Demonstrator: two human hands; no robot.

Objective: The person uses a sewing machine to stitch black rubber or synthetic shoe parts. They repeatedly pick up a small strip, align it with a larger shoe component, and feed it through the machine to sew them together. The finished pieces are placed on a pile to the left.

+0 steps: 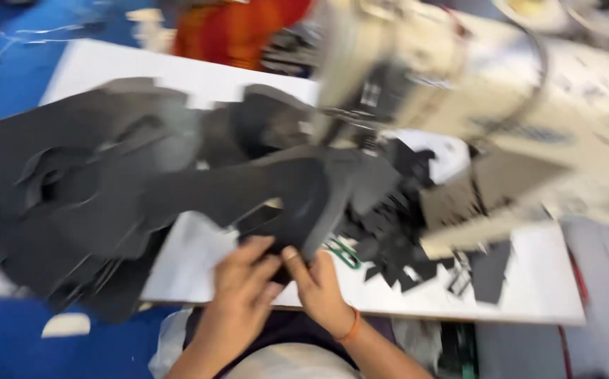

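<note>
Left hand and right hand – both pinching a black cut piece at the white table's near edge – sewing machine right, black pile left

Head camera looks steeply down, close over a seemingly blurred table.

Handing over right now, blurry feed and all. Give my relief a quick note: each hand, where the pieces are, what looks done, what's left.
Left hand: gripping the near edge of a black cut piece at the table's front edge.
Right hand: pinching the same piece beside the left.
Pile of black pieces covers the white table on the left; small black scraps lie right of the hands, under the cream sewing machine.
Done: cannot tell; frame is blurred.
Left: the held piece is not under the machine's needle.
</note>
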